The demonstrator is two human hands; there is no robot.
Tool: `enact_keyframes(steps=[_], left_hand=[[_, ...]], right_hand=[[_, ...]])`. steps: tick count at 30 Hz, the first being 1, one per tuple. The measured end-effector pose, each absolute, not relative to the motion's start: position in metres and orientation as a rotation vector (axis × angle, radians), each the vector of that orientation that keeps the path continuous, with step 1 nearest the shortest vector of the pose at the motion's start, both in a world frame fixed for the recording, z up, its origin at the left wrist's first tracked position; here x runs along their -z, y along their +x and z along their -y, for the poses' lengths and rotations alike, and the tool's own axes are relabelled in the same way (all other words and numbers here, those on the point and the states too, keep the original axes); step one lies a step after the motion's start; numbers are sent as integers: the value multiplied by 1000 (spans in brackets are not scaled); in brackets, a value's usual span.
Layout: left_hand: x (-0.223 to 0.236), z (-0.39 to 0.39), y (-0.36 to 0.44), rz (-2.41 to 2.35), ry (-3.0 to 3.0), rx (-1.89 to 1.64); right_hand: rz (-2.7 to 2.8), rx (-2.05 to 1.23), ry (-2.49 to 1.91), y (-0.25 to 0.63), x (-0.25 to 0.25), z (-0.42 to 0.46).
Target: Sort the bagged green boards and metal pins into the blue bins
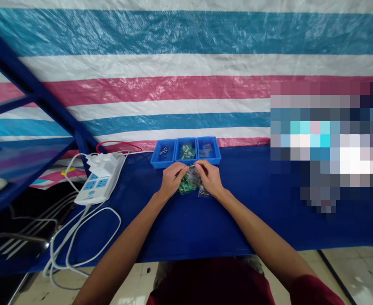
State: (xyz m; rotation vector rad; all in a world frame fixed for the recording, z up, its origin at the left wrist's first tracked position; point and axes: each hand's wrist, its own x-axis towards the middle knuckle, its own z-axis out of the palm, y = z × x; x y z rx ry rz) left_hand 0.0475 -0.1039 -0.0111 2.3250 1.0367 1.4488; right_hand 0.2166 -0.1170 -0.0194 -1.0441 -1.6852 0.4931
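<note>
My left hand (172, 176) and my right hand (211, 177) meet over the middle of the table, thumbs and fingers closed on the top edge of a clear plastic bag (192, 176). Green pieces that look like circuit boards (186, 187) show through the plastic below my left hand. A small clear packet (203, 191) with thin dark pieces lies beside them, under my right hand. Just beyond my fingers stand a left blue bin (161, 164) with thin metal parts, a middle blue bin (177, 155) with green boards, and a right blue bin (218, 155) with small clear packets.
A white power strip (94, 190) with plugs lies on the left of the blue table (186, 237), its white cable (118, 228) looping toward the front edge. Blue metal posts (56, 106) rise at the left. A striped sheet (173, 89) hangs behind. The right side is pixelated.
</note>
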Motion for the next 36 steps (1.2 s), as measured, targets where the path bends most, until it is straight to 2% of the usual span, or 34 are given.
enact_keyframes(steps=[27,36], left_hand=[[11,106,50,-1040,2394,-1504],[13,104,47,-1001,2370,-1466]], right_hand=[[1762,-425,-1035,216,19,116],[1709,-513,-1042,217,19,116]])
